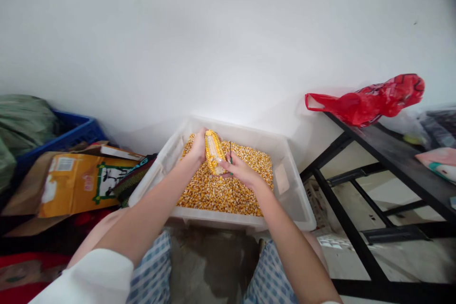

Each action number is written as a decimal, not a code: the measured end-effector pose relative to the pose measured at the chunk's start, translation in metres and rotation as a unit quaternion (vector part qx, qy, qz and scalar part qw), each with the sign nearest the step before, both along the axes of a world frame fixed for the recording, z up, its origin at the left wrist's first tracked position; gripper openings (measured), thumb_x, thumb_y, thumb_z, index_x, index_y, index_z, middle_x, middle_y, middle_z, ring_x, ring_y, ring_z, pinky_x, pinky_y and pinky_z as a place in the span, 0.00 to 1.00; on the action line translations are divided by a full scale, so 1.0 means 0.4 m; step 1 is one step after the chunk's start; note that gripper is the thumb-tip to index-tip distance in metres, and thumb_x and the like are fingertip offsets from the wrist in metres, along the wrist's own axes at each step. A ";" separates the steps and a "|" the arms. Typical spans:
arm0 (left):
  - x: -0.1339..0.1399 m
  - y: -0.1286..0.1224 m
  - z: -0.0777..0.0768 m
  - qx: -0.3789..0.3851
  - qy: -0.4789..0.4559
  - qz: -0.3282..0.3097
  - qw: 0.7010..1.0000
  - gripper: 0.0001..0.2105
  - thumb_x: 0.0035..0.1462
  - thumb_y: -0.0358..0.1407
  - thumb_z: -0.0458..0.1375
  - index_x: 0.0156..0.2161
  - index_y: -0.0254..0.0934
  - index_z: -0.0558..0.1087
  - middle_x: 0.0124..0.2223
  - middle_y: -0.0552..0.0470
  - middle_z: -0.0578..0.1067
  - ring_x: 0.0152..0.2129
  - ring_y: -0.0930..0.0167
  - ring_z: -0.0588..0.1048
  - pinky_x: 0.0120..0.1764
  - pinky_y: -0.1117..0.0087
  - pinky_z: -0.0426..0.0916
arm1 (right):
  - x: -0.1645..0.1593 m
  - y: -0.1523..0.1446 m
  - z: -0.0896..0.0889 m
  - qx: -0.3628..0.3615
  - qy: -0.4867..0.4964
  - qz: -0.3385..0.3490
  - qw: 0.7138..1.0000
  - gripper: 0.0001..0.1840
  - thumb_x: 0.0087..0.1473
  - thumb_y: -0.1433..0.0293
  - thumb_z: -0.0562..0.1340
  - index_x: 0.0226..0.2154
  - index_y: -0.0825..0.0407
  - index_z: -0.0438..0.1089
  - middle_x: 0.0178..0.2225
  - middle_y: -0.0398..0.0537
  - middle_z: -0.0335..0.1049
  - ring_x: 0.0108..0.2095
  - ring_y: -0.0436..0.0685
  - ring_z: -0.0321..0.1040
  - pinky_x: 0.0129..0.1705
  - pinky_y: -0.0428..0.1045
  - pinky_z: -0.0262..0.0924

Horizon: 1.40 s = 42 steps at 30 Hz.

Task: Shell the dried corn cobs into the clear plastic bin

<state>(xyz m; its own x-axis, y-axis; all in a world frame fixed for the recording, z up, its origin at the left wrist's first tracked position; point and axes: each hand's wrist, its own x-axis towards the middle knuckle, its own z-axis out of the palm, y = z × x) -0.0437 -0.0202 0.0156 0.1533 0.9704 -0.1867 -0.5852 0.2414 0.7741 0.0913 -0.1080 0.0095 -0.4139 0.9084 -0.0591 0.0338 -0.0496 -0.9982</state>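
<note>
A yellow corn cob (213,149), with a pale strip bare of kernels along its length, is held tilted above the bin. My left hand (199,145) is closed around its upper left side. At the cob's lower end is my right hand (238,169), its fingers closed on a thin tool (231,156) with a dark shaft and a green handle. The thumb of that hand touches the cob. The tool's tip points up, and its exact kind cannot be made out. Below both hands, loose corn kernels (228,197) cover the floor of a translucent plastic bin (292,185).
To the left are an orange cardboard box (80,183) and a blue crate (83,128) with a green bag (26,118). A black metal-framed table (399,152) stands at right, carrying a red plastic bag (377,99). Behind the bin rises a white wall (221,42).
</note>
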 end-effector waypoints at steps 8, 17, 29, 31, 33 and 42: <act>-0.005 -0.008 0.013 -0.011 0.019 0.011 1.000 0.18 0.48 0.46 0.44 0.25 0.32 0.67 0.18 0.49 0.70 0.15 0.71 0.68 0.20 0.71 0.64 | -0.017 -0.004 -0.009 0.018 0.037 -0.026 0.999 0.24 0.38 0.62 0.64 0.33 0.52 0.51 0.37 0.43 0.56 0.38 0.50 0.62 0.36 0.49 0.64; -0.003 -0.008 0.013 -0.036 -0.016 -0.014 0.999 0.11 0.42 0.41 0.57 0.26 0.34 0.65 0.20 0.52 0.70 0.17 0.71 0.71 0.23 0.70 0.67 | 0.004 0.004 -0.012 0.105 -0.144 -0.046 0.983 0.24 0.36 0.58 0.64 0.31 0.53 0.54 0.28 0.40 0.53 0.29 0.47 0.54 0.32 0.45 0.55; -0.002 -0.015 0.010 0.010 -0.028 0.015 0.999 0.07 0.44 0.38 0.51 0.24 0.36 0.62 0.17 0.55 0.67 0.15 0.74 0.68 0.21 0.73 0.65 | -0.038 -0.024 -0.030 0.211 -0.255 -0.086 0.940 0.25 0.38 0.57 0.63 0.35 0.52 0.52 0.27 0.42 0.57 0.26 0.49 0.54 0.27 0.46 0.50; -0.001 -0.016 0.011 -0.002 -0.034 0.031 0.999 0.06 0.44 0.37 0.51 0.24 0.37 0.62 0.17 0.55 0.66 0.15 0.73 0.68 0.21 0.73 0.65 | -0.039 -0.022 -0.030 0.216 -0.258 -0.103 0.936 0.26 0.37 0.58 0.63 0.35 0.51 0.52 0.28 0.42 0.57 0.26 0.49 0.54 0.27 0.46 0.50; 0.000 -0.017 0.013 -0.010 -0.042 0.030 0.999 0.06 0.44 0.37 0.51 0.23 0.37 0.62 0.17 0.54 0.66 0.16 0.73 0.69 0.21 0.73 0.65 | -0.030 -0.015 -0.027 0.200 -0.247 -0.091 0.944 0.27 0.36 0.57 0.64 0.35 0.51 0.52 0.28 0.42 0.56 0.27 0.49 0.54 0.28 0.45 0.51; 0.010 -0.034 0.006 0.007 -0.015 0.052 0.998 0.06 0.44 0.36 0.51 0.23 0.35 0.64 0.16 0.55 0.66 0.17 0.72 0.70 0.22 0.73 0.65 | -0.039 -0.010 -0.037 0.175 -0.246 -0.113 0.947 0.25 0.37 0.58 0.63 0.33 0.51 0.52 0.27 0.41 0.57 0.26 0.49 0.54 0.27 0.45 0.50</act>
<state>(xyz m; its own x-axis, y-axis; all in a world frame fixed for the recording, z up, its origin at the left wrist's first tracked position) -0.0397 -0.0338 0.0182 0.0562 0.9837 -0.1706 -0.6294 0.1675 0.7588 0.0757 -0.1121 -0.0052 -0.2082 0.9697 0.1274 0.5262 0.2209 -0.8212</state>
